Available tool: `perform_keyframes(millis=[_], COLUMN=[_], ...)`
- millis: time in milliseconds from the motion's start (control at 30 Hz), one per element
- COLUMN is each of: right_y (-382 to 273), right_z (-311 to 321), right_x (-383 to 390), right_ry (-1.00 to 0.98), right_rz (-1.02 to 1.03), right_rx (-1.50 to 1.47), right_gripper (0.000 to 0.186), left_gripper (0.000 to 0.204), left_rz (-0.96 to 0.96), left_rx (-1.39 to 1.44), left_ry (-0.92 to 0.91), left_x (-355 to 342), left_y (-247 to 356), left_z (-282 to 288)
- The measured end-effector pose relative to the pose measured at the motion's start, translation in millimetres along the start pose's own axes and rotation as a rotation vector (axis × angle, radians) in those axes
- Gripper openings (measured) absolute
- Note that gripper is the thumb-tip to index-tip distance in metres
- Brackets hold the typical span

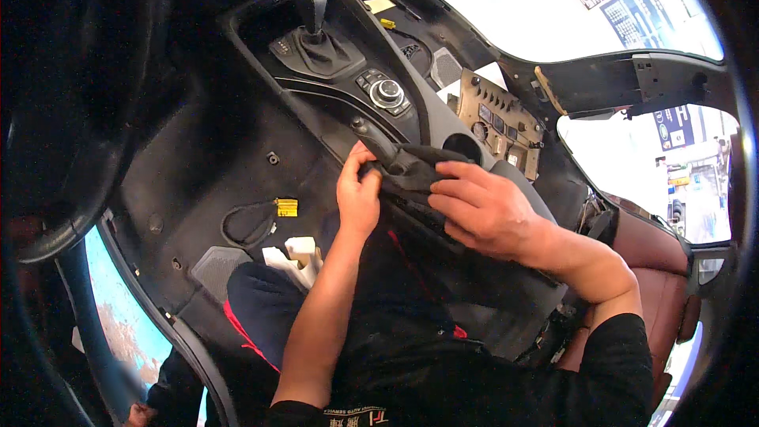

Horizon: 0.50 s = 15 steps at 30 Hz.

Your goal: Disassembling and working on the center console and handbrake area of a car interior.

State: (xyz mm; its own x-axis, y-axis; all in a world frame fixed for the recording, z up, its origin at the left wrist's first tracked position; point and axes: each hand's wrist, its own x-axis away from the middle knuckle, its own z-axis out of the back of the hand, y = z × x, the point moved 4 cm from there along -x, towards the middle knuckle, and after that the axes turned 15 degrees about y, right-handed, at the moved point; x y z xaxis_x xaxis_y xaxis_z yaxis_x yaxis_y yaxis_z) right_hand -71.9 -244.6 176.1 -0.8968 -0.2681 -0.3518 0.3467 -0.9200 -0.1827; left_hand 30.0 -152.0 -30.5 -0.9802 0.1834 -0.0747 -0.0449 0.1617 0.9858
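Observation:
I look down into a car cabin with the driver's seat taken out. My left hand [357, 194] grips the near side of a black handbrake boot [415, 168] on the centre console [443, 115]. My right hand [484, 207] presses down on the boot's right side, fingers spread over the dark fabric. The handbrake lever [371, 136] sticks out of the boot toward the front. Both forearms cross over my dark trousers.
A silver-topped gear selector [313, 0] and a round control knob [387, 92] sit ahead on the console. A steering wheel [71, 103] curves at the left. Bare black floor carpet with a yellow connector [286, 207] lies below. A reddish-brown passenger seat [660, 269] is at the right.

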Motion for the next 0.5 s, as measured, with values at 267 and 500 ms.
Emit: perform_keyframes(millis=[267, 500], right_y=[34, 51], right_z=[0, 15], right_x=[4, -69], right_ry=[0.193, 0.033], right_rz=[0.16, -0.334], right_rx=[0.077, -0.254], right_gripper=[0.034, 0.025], left_gripper=[0.029, 0.031], left_rz=[-0.294, 0.05], left_rx=[0.089, -0.058], left_ry=[0.366, 0.177], left_x=[-73, 26], left_y=[54, 4], left_z=[14, 14])
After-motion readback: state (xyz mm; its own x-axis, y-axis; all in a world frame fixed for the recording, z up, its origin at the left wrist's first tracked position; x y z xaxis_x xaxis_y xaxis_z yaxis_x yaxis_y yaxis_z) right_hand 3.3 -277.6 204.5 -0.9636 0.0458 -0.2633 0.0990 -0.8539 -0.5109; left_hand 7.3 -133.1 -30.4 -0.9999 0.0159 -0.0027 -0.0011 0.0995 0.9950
